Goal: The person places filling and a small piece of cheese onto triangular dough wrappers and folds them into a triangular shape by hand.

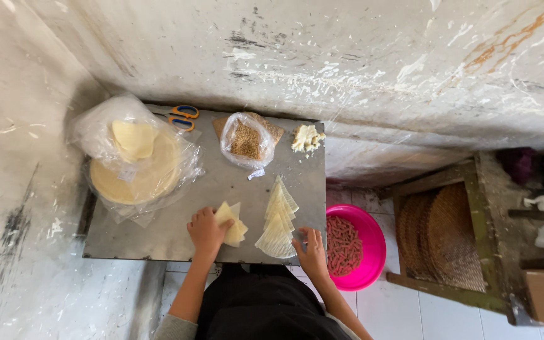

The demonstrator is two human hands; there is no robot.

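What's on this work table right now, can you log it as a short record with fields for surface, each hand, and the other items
surface: grey metal tabletop against a stained wall
left hand: resting on a small pile of pale wedge-cut sheets
right hand: at the near edge of an overlapping row of wedge sheets
back left: round pale sheets in a clear plastic bag, scissors
back middle: bag of brown crumbs, crumbly white lump
floor: pink bowl of reddish sticks

Your metal tray [177, 236] and its load
Bagged dough rounds [135, 167] far left, scissors [182, 117], crumb bag [247, 140], cheese [306, 138] along the far edge, wedges [277, 220] near you.
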